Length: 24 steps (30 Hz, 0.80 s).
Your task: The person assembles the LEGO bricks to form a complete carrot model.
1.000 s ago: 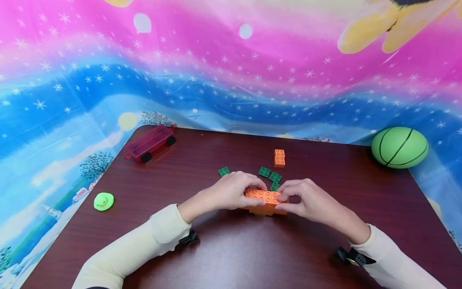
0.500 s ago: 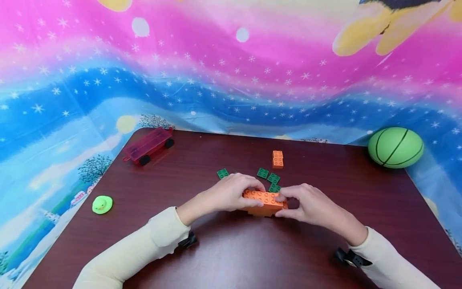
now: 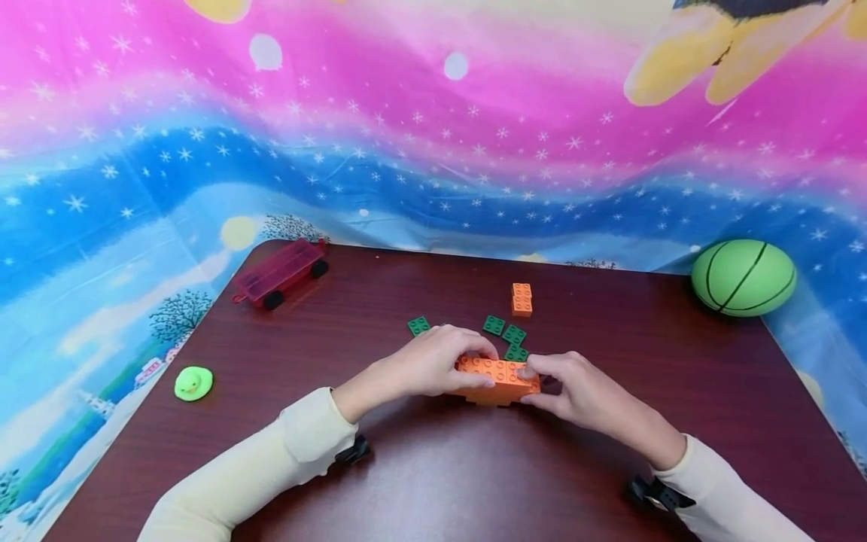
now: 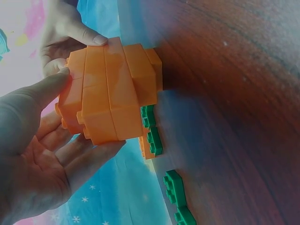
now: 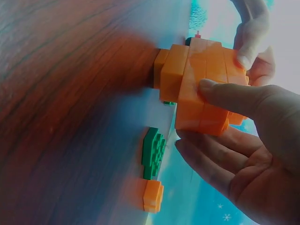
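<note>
A stack of orange toy building bricks (image 3: 497,393) stands on the table, several layers high, narrow at the base and wider above. My left hand (image 3: 433,363) grips its left end, thumb on the near face and fingers behind. At the right end my right hand (image 3: 585,388) holds the stack with thumb in front and fingers around the top and back. In the left wrist view the layered stack (image 4: 110,89) sits between thumb and fingers, studs toward the palm. The right wrist view shows the right thumb (image 5: 225,96) flat against the bricks' side.
Several flat green bricks (image 3: 515,334) lie just behind the stack, one (image 3: 418,325) farther left. Beyond them is an orange brick piece (image 3: 521,299). A red toy wagon (image 3: 281,272) stands back left, a green duck (image 3: 193,383) at left, a green ball (image 3: 743,278) back right.
My right hand has shifted slightly down and its thumb lower on the near face, uncovering more of the stack's right end. The left hand keeps its grip.
</note>
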Each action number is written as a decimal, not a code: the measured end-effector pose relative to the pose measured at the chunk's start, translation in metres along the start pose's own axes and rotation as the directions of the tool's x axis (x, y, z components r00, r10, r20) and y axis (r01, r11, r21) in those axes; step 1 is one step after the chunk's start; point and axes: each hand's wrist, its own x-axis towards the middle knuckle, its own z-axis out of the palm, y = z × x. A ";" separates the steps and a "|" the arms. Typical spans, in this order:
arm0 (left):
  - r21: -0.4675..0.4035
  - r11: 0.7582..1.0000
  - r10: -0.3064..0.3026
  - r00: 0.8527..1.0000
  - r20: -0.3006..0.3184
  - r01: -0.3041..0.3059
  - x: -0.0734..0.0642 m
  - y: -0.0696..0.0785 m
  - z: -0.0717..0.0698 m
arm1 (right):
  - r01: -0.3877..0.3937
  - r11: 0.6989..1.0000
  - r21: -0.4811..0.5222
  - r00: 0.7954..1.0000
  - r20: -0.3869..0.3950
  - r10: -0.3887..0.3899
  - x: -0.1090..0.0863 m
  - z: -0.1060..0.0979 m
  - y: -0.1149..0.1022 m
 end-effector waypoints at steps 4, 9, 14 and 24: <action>-0.002 1.000 -0.001 1.000 0.000 0.001 0.000 0.002 -0.001 | -0.008 1.000 -0.015 1.000 -0.006 0.008 -0.001 0.000 0.000; -0.024 1.000 -0.003 1.000 -0.002 0.003 0.000 0.002 -0.001 | -0.022 0.989 -0.147 0.999 -0.035 0.017 -0.003 0.004 -0.005; -0.041 0.999 0.011 1.000 0.008 -0.011 0.002 0.000 0.000 | -0.020 0.981 -0.194 0.992 -0.124 -0.004 0.000 0.011 -0.012; -0.090 0.995 0.041 0.993 0.106 -0.031 0.043 -0.035 -0.023 | 0.078 0.983 -0.165 0.981 -0.165 -0.105 0.003 0.015 -0.007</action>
